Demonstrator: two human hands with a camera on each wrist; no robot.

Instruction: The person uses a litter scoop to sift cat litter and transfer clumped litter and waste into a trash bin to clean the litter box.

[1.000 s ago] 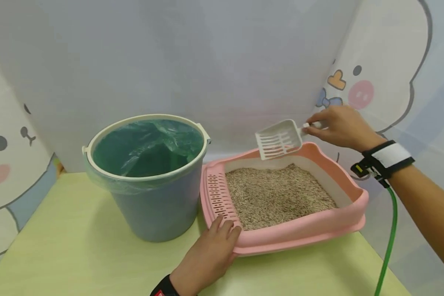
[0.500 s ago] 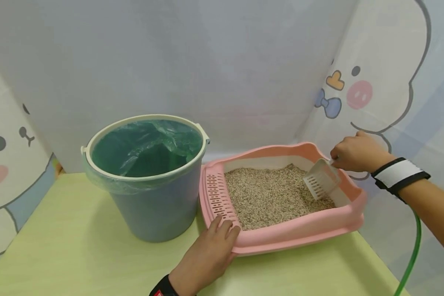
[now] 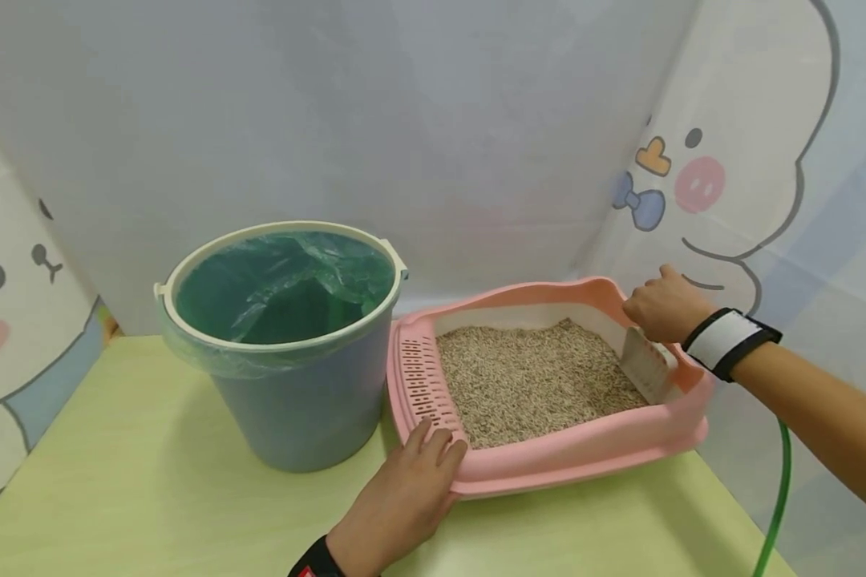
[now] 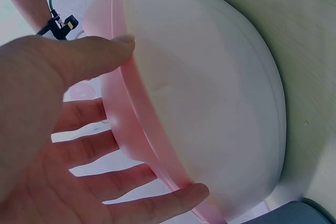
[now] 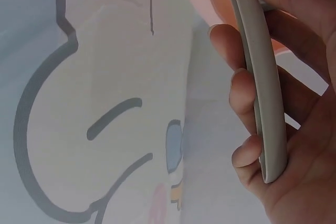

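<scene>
A pink litter box (image 3: 584,457) filled with beige litter (image 3: 534,377) sits on the yellow-green table (image 3: 151,497). My left hand (image 3: 404,497) rests on its front-left corner, fingers laid straight over the slotted rim. In the left wrist view the pink rim (image 4: 123,129) runs between the thumb and the spread fingers of my left hand (image 4: 68,129). My right hand (image 3: 664,308) grips the handle of a white slotted scoop (image 3: 648,365), which stands steeply with its blade down in the litter at the box's right end. In the right wrist view its fingers curl round the scoop's handle (image 5: 257,87).
A blue-grey bucket (image 3: 310,409) lined with a green bag (image 3: 281,280) stands just left of the litter box, almost touching it. Cartoon-printed panels (image 3: 750,160) close in the back and right. A green cable (image 3: 775,497) hangs from my right wrist past the table's right edge.
My right hand brought the scoop down from above the box's back rim into the litter at the right end, tipping it steeply. The left hand has stayed put.
</scene>
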